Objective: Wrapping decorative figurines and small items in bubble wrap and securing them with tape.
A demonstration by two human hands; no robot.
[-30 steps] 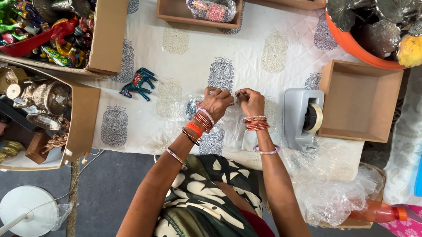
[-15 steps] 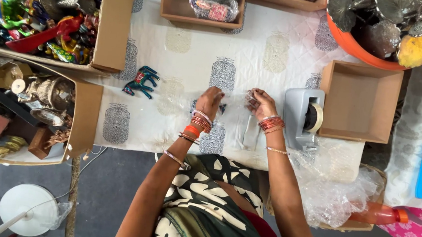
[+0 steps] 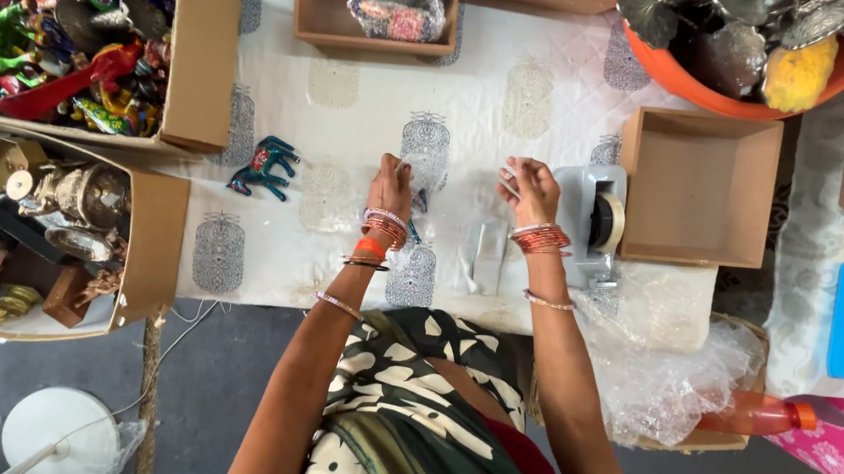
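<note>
Clear plastic wrap [image 3: 446,184] lay stretched between our hands over the printed white cloth [image 3: 352,111], held taut so it stayed flat. Our left hand [image 3: 391,179] pinched one edge; our right hand [image 3: 529,187] gripped the other, close to the grey tape dispenser [image 3: 594,220]. Something small seemed to sit inside the wrap, too blurred to name. A painted horse figurine [image 3: 263,166] stood apart, to the left.

Bright even light, soft shadows, sharp focus

Probably a craft packing workshop: cardboard boxes of painted figurines [image 3: 67,34], a tape dispenser [image 3: 594,220], bubble wrap [image 3: 662,376].
</note>
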